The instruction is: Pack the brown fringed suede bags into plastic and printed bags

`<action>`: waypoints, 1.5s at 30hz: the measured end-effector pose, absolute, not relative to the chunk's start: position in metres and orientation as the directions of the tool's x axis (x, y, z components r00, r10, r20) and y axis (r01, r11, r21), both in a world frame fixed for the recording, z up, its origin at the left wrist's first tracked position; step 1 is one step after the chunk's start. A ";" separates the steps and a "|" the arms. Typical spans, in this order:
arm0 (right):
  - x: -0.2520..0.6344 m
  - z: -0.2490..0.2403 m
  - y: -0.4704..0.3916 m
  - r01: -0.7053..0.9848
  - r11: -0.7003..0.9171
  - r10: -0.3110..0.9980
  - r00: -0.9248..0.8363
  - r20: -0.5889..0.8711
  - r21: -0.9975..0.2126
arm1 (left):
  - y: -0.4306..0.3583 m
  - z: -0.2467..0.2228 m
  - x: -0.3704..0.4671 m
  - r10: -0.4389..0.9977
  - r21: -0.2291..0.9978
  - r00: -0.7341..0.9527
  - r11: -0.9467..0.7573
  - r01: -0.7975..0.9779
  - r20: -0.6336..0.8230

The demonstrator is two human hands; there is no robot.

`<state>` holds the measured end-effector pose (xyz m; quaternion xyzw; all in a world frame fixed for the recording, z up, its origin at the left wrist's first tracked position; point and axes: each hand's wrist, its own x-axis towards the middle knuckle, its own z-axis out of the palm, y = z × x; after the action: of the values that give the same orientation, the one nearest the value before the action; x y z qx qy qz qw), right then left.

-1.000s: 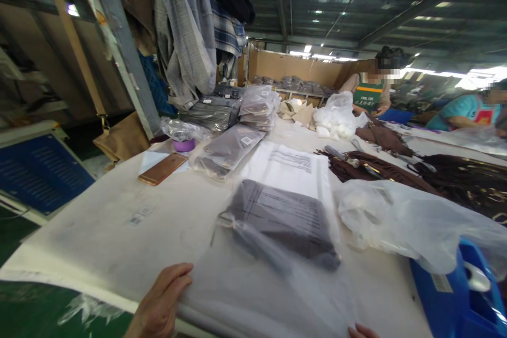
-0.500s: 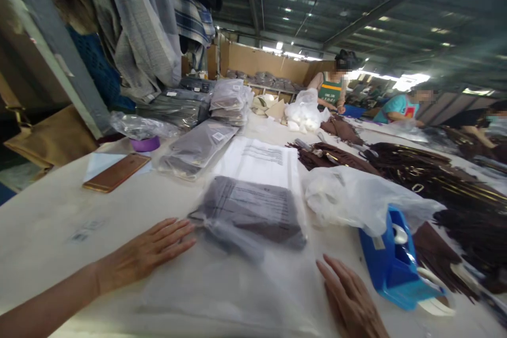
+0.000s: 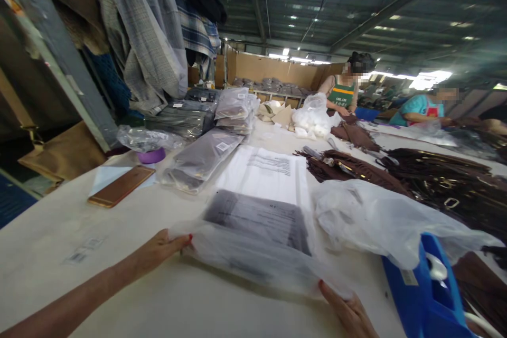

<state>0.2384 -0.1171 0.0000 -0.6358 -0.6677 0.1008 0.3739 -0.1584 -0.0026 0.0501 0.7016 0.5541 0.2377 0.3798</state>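
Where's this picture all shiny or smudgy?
In the head view, the light patch at upper right glares white; in the head view, crumpled clear plastic by the purple ring glints; in the head view, print over the dark bagged item is too blurry to read.

Far bright openings (image 3: 431,80): are glaring white at right, losing their outlines
Roof (image 3: 297,10): is hanging dim, with small bright patches shining through
Tabletop (image 3: 130,290): is catching soft, diffuse light
Plastic bag (image 3: 253,260): is glowing milky, casting a faint shadow along its near edge
Metal post (image 3: 65,53): is looking stretched toward the left edge
Printing (image 3: 273,162): is blurring beyond reading
Co-workers (image 3: 343,96): are looking soft, blocky pixels masking their heads
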 end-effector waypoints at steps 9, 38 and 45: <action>0.191 0.013 -0.098 0.501 -0.285 0.814 0.576 0.069 -0.817 | 0.007 0.048 -0.120 0.994 0.587 -0.009 -0.055 0.807 0.106; 0.181 0.026 -0.084 0.778 -0.599 0.777 0.622 0.095 -0.192 | 0.012 0.052 -0.028 0.822 0.123 0.563 -0.552 0.825 -0.090; 0.206 0.018 -0.092 0.716 -0.645 0.708 0.691 0.143 -0.268 | 0.007 0.062 -0.024 0.845 0.065 0.516 -0.512 0.857 -0.140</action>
<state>0.2058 -0.0920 0.0180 -0.9067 -0.3927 -0.0125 0.1530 -0.0237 0.0067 0.0619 0.8682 0.4900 -0.0452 0.0632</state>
